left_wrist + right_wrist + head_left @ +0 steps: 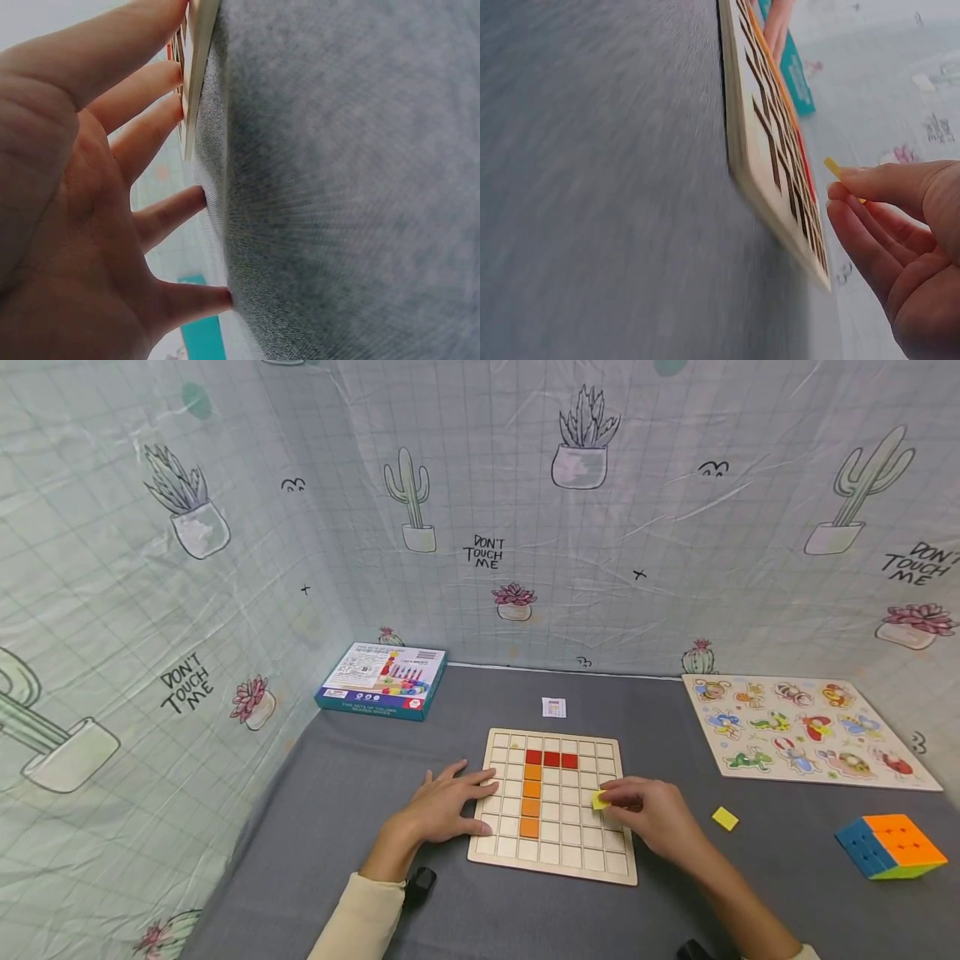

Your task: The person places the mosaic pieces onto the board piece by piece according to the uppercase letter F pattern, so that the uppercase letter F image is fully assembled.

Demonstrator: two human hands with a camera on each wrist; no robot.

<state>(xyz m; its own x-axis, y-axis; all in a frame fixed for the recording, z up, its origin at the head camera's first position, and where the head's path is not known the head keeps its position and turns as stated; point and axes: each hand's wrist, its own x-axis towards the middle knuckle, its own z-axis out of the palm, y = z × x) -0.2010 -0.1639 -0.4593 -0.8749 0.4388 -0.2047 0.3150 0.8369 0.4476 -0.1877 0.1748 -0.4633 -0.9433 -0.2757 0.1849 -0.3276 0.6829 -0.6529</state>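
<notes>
A square wooden grid board (551, 868) lies on the grey cloth. Red tiles (552, 759) form a short row near its top, and orange tiles (531, 790) run in a column below the row's left end. My left hand (444, 806) rests with spread fingers on the board's left edge; in the left wrist view the thumb and two fingers touch the wood. Over the board's right side, my right hand (654, 814) pinches a yellow tile (832, 166) between thumb and fingertips, held above the surface. Another yellow tile (725, 818) lies on the cloth to the right.
A small printed card (554, 707) lies behind the board. At the back left is a teal-edged toy box (382, 680). An insect picture board (806, 731) lies at the back right, with a puzzle cube (891, 847) in front of it. Patterned curtains enclose the table.
</notes>
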